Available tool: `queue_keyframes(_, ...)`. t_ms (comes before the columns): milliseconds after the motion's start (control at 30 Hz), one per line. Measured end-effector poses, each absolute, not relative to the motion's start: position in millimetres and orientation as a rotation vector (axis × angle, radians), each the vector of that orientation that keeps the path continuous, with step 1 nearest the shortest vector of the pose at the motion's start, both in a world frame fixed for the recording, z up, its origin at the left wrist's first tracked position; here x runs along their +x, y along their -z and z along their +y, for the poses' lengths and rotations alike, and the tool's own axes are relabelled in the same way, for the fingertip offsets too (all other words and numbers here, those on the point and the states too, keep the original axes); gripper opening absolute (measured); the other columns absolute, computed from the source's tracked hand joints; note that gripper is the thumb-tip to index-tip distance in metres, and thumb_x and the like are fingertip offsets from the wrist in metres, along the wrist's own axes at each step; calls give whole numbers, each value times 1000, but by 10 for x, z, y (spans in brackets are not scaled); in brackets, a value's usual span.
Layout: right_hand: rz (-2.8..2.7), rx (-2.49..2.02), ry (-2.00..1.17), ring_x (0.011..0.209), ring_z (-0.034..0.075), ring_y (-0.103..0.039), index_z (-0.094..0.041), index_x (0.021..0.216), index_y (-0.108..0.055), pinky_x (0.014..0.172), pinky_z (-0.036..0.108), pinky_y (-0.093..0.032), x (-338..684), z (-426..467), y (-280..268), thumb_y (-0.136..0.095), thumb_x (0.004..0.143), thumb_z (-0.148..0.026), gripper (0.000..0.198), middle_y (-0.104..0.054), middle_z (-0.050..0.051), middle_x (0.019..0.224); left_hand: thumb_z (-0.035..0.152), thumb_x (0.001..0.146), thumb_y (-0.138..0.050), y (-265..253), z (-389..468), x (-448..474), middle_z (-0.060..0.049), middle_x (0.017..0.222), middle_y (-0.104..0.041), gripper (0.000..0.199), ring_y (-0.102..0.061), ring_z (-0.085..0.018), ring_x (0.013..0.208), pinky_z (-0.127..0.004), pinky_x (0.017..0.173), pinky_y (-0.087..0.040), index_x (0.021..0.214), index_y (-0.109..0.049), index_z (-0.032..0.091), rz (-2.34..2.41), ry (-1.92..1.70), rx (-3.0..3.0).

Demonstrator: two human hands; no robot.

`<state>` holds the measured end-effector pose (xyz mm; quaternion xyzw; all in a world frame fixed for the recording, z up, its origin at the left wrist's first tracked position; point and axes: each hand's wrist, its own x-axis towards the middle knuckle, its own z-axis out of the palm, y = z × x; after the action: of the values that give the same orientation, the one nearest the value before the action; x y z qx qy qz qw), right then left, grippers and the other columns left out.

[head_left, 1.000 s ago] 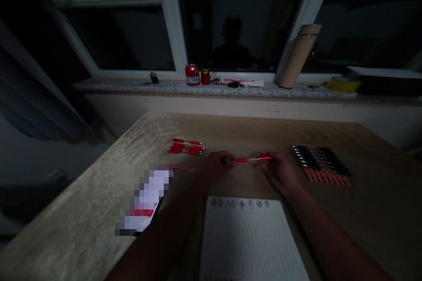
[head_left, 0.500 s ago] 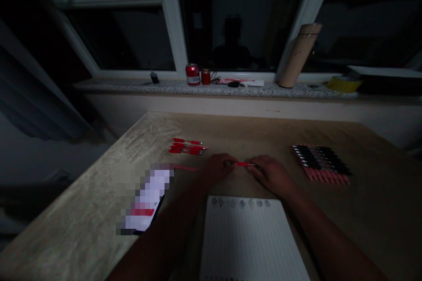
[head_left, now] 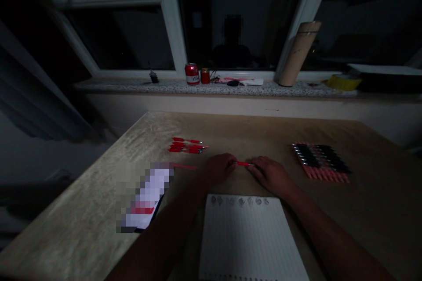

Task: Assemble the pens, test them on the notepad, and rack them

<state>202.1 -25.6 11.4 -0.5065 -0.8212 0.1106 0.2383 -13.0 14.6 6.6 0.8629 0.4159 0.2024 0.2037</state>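
A red pen (head_left: 243,163) lies level between my two hands, just beyond the notebook's top edge. My left hand (head_left: 221,167) is closed on its left end, fingers curled. The fingertips of my right hand (head_left: 270,172) pinch its right end. Below my hands is a lined notebook (head_left: 245,232) with a row of small pencil-like scribbles along its top. Several red pens (head_left: 186,145) lie in a loose group to the left. On the right, several black pens (head_left: 321,158) sit side by side in a neat row, with pink-red pieces (head_left: 326,174) along their near side.
A phone (head_left: 148,197) with a lit, blurred screen lies left of my left arm. Near it is a thin reddish strip (head_left: 185,167). The windowsill holds a red can (head_left: 192,73), a small red jar (head_left: 205,76), a tall tan cylinder (head_left: 299,55) and yellow tape (head_left: 343,82).
My left hand's fingers have curled in more closely at the pen's left end. The pen and my right hand stay nearly in place; the view shifts slightly.
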Motion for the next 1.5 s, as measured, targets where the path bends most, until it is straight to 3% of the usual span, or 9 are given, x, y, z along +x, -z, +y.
queue_keyframes(367,-2269,-1343,-275,81,22,-60,-24,102,-67,75,35,-44,2043,-250,-84,-38,92,-38,33,-67,8,90,39,92,-35,-85,169,-134,-6,88,-65,36,-56,-18,80,-28,76,-38,91,-64,17,1100,-484,2480)
queue_keyframes(700,-2315,-1354,-210,82,21,-59,-22,103,-65,74,34,-44,2021,-267,-115,-37,93,-37,34,-66,8,89,42,93,-29,-54,185,-132,-5,76,-62,44,-53,-16,72,-27,68,-35,80,-62,15,1141,-490,2450)
queue_keyframes(1033,-2250,-1385,-219,83,21,-60,-20,102,-65,76,33,-46,2019,-284,-130,-42,91,-39,31,-67,8,90,40,90,-39,-24,168,-151,0,75,-61,29,-54,-12,67,-23,61,-34,89,-57,17,1103,-626,2322)
queue_keyframes(1500,-2250,-1373,-113,79,18,-61,-19,96,-68,72,28,-45,2002,-311,-144,-43,91,-36,30,-68,7,85,41,93,-30,10,187,-122,-2,72,-59,39,-51,-14,67,-25,62,-32,79,-57,16,1203,-484,2478)
